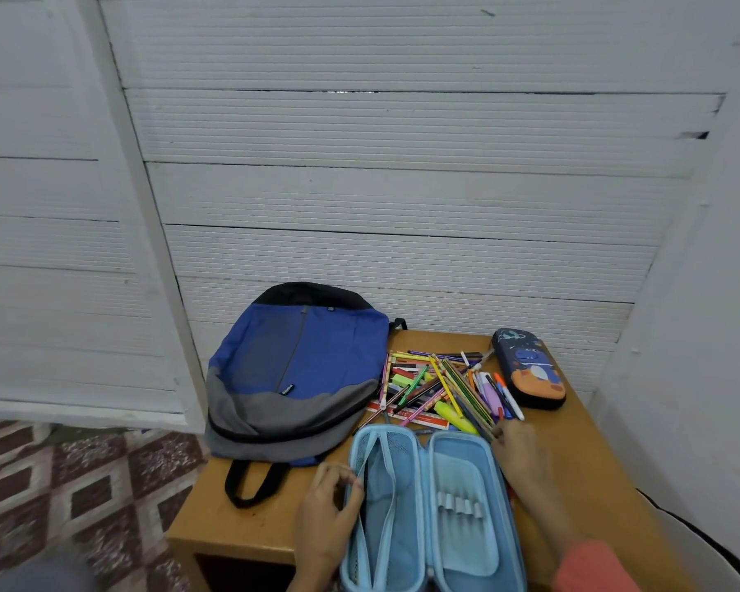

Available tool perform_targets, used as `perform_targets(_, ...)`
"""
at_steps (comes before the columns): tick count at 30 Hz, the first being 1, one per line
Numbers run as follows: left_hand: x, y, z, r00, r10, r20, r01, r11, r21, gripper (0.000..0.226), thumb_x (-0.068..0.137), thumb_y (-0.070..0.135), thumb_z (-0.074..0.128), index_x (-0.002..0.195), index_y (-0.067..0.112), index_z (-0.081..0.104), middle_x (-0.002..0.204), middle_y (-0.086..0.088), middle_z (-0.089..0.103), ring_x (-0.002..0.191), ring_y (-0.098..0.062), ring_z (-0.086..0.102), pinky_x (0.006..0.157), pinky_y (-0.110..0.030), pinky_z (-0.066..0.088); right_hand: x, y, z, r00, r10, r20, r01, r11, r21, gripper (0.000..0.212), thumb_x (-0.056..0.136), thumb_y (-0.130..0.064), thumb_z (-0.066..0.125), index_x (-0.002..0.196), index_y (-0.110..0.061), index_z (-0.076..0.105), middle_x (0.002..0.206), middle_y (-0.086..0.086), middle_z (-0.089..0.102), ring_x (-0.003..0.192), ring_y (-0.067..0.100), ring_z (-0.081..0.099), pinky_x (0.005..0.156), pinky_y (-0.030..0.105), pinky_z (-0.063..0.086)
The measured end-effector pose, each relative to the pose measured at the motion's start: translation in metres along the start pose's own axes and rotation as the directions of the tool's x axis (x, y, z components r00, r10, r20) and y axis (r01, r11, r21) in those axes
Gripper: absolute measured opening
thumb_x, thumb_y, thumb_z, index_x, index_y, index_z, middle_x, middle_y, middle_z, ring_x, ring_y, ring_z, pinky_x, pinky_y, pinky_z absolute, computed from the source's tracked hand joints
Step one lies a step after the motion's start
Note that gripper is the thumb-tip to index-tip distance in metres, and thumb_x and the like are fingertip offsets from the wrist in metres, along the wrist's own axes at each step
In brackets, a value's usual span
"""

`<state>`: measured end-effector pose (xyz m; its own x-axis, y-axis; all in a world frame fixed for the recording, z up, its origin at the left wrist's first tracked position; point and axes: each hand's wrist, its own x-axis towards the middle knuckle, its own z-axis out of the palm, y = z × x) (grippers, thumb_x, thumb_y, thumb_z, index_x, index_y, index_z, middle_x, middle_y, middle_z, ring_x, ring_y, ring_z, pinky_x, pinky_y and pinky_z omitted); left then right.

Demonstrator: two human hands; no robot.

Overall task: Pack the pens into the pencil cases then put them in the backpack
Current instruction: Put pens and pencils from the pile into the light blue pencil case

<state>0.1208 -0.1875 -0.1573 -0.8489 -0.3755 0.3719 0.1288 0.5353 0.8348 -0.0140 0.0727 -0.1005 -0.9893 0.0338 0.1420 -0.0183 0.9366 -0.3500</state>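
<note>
Your left hand [325, 502] curls round the left rim of the light blue pencil case [466, 476], which lies open at the near edge of the worktop [240, 519]. Your right hand [520, 448] reaches the near end of the pens [441, 386]; blur hides whether it grips any. The pile is tangled, so pulling one pen could roll others off the edge. The backpack [295, 369] looks zipped.

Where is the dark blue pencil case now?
In the head view, the dark blue pencil case lies closed at the table's far right, beside the pen pile.
</note>
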Motion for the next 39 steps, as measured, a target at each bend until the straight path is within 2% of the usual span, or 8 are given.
perform_targets(6,0.001,0.000,0.002,1.000,-0.026,0.001,0.026,1.000,0.006,0.019,0.086,0.017,0.067,0.076,0.031,0.058,0.092,0.015,0.055,0.078,-0.009,0.058,0.067,-0.022,0.048,-0.002,-0.014,-0.016,0.993,0.093,-0.067,-0.065,0.938,0.340,0.010,0.079,-0.015,0.072,0.072,-0.010,0.067,0.069,0.005,0.063,0.061,0.017,0.056,0.047,0.026,0.037)
perform_targets(9,0.001,0.000,0.002,1.000,-0.029,0.003,0.029,1.000,0.006,0.018,0.087,0.018,0.066,0.077,0.031,0.057,0.091,0.014,0.054,0.076,-0.011,0.057,0.065,-0.028,0.049,-0.011,-0.037,-0.025,0.989,0.094,0.117,-0.148,0.741,0.655,0.007,0.085,-0.008,0.070,0.080,-0.005,0.066,0.063,0.006,0.062,0.054,0.016,0.058,0.048,0.026,0.045)
perform_targets(11,0.001,0.001,0.002,1.000,-0.028,0.003,0.028,1.000,-0.001,0.018,0.088,0.019,0.066,0.077,0.031,0.057,0.091,0.013,0.054,0.075,-0.012,0.057,0.065,-0.030,0.049,-0.022,-0.054,-0.028,0.961,0.055,0.271,-0.245,0.619,0.746,0.007,0.086,-0.001,0.068,0.079,-0.002,0.066,0.060,0.012,0.063,0.046,0.019,0.057,0.044,0.028,0.048)
perform_targets(14,0.000,0.000,0.001,1.000,-0.014,-0.002,0.014,1.000,-0.015,0.012,0.086,0.026,0.064,0.077,0.031,0.058,0.090,0.013,0.055,0.076,-0.011,0.058,0.066,-0.031,0.050,-0.050,-0.075,-0.024,0.928,-0.008,0.374,-0.290,0.615,0.734,0.008,0.082,0.006,0.067,0.077,-0.001,0.068,0.058,0.015,0.062,0.040,0.019,0.054,0.041,0.026,0.045)
perform_targets(21,0.000,0.000,-0.001,1.000,-0.007,0.000,0.007,1.000,0.019,0.018,0.087,0.018,0.066,0.076,0.030,0.057,0.091,0.016,0.054,0.080,-0.007,0.058,0.070,-0.025,0.048,-0.111,-0.088,-0.018,0.928,-0.070,0.366,-0.185,0.766,0.616,0.014,0.083,0.005,0.062,0.085,-0.009,0.066,0.051,0.011,0.060,0.047,0.028,0.065,0.052,0.035,0.057)
perform_targets(28,0.000,0.000,-0.002,1.000,0.031,-0.001,-0.031,1.000,0.001,0.010,0.085,0.037,0.058,0.077,0.031,0.055,0.089,0.014,0.055,0.079,-0.007,0.058,0.070,-0.022,0.046,-0.132,-0.096,-0.002,0.883,-0.104,0.457,-0.191,0.810,0.554,0.016,0.079,0.002,0.066,0.089,-0.011,0.063,0.069,0.018,0.064,0.051,0.026,0.067,0.054,0.036,0.059)
perform_targets(34,-0.001,0.001,-0.002,0.999,0.044,0.000,-0.044,0.999,0.012,0.015,0.081,0.044,0.052,0.076,0.031,0.055,0.090,0.015,0.056,0.080,-0.005,0.058,0.070,-0.015,0.043,-0.136,-0.112,0.017,0.873,-0.179,0.453,-0.079,0.866,0.494,0.019,0.076,-0.010,0.074,0.089,-0.016,0.061,0.070,0.007,0.067,0.042,0.005,0.054,0.047,0.020,0.049)
perform_targets(39,0.000,-0.001,-0.002,1.000,0.014,0.007,-0.015,0.999,0.039,0.018,0.087,0.017,0.066,0.076,0.029,0.056,0.090,0.014,0.055,0.080,-0.006,0.058,0.071,-0.022,0.046,-0.127,-0.120,0.022,0.844,-0.311,0.437,0.122,0.905,0.408,0.019,0.077,-0.016,0.071,0.085,-0.024,0.056,0.060,-0.012,0.053,0.054,-0.004,0.048,0.057,0.006,0.037)
